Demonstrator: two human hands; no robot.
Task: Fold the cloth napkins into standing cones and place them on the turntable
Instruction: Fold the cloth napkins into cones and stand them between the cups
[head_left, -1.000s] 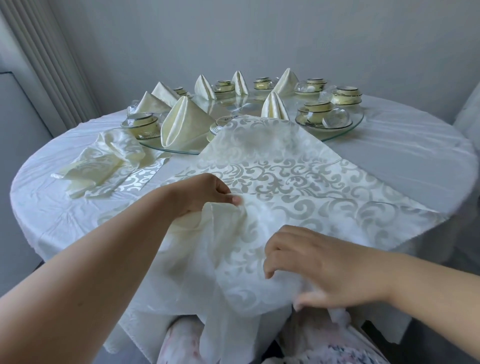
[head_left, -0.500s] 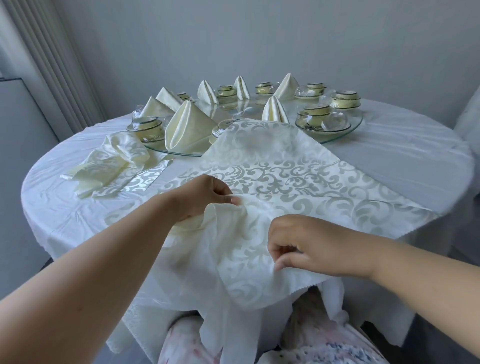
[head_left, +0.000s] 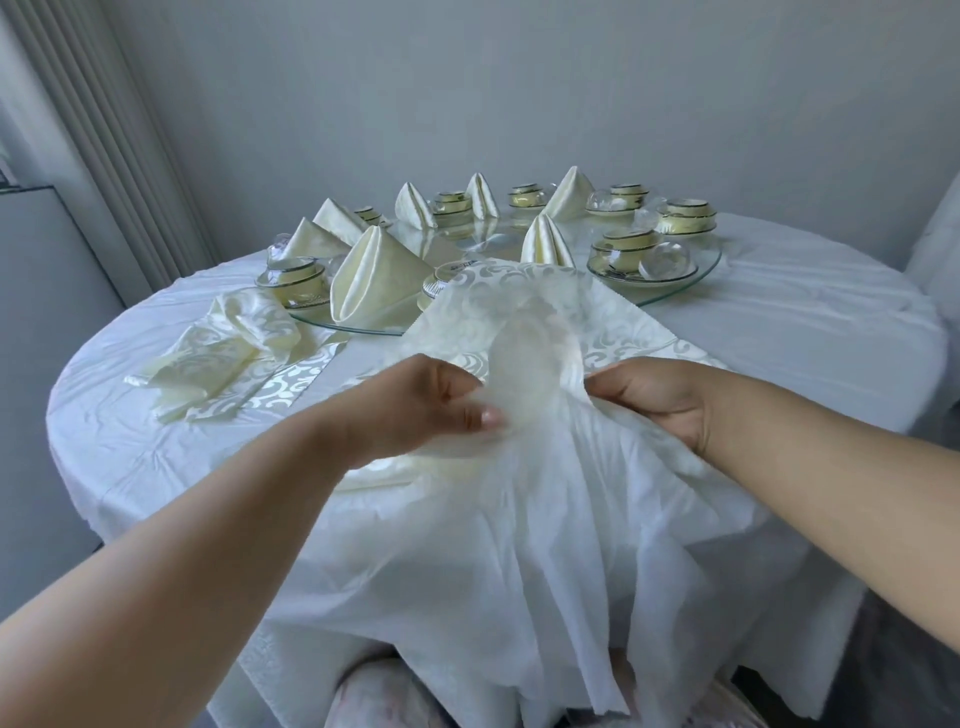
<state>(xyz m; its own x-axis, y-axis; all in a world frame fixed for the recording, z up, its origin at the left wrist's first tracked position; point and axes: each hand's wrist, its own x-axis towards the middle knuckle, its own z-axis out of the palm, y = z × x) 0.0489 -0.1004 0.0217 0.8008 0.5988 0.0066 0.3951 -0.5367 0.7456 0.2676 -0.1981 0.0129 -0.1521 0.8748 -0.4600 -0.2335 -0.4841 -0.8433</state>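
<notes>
Now | L hand (head_left: 415, 410) pinches napkin (head_left: 519, 467) edge | R hand (head_left: 660, 400) grips its other side | napkin raised betw. hands over table (head_left: 779, 338) front, draping down | turntable (head_left: 670, 291) behind w/ standing cones (head_left: 374, 280)

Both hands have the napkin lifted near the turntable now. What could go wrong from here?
The left hand and right hand hold the patterned white cloth napkin raised, its far edge draped over the near rim of the glass turntable.

1. Pulling it back may drag on the cream bowl under that edge.
2. A sweep could topple the nearest folded cream napkin cone.
</notes>
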